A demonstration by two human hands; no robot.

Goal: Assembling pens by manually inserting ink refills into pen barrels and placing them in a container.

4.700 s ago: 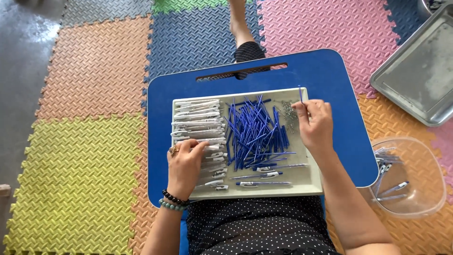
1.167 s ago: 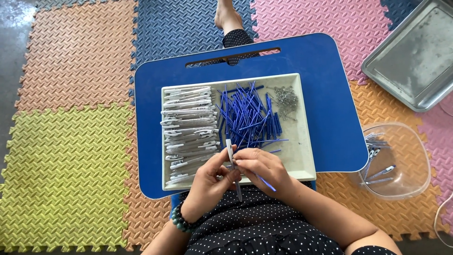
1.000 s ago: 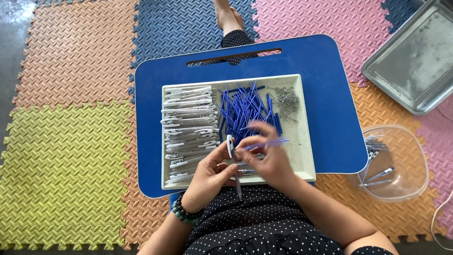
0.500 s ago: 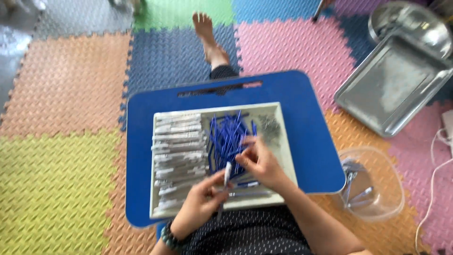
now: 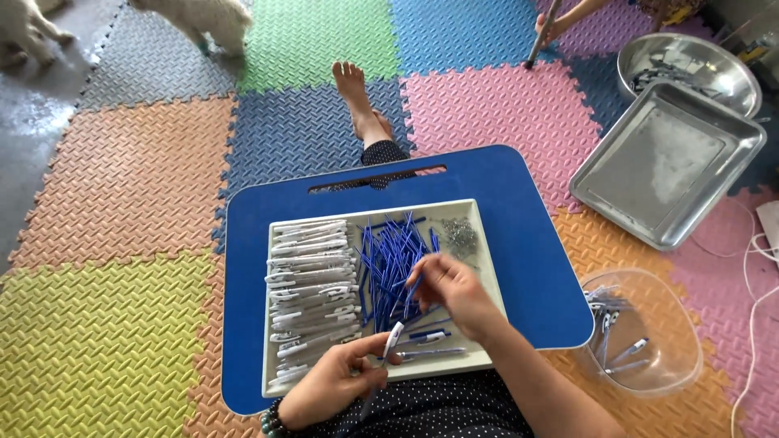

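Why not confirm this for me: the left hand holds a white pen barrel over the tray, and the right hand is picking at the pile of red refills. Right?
Not quite. The head view shows the right hand picking at a pile of blue refills, not red. The rest stands: the left hand holds a white pen barrel over the tray.

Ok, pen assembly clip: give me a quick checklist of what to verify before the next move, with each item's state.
1. Left hand holds white pen barrel: ok.
2. Right hand pinches a blue refill: ok.
3. Refill lined up with barrel opening: not ok, they are apart.
4. White tray sits flat on blue lap desk: ok.
5. Clear bowl beside the right arm: ok.
6. Barrel's open end unobstructed: cannot tell.
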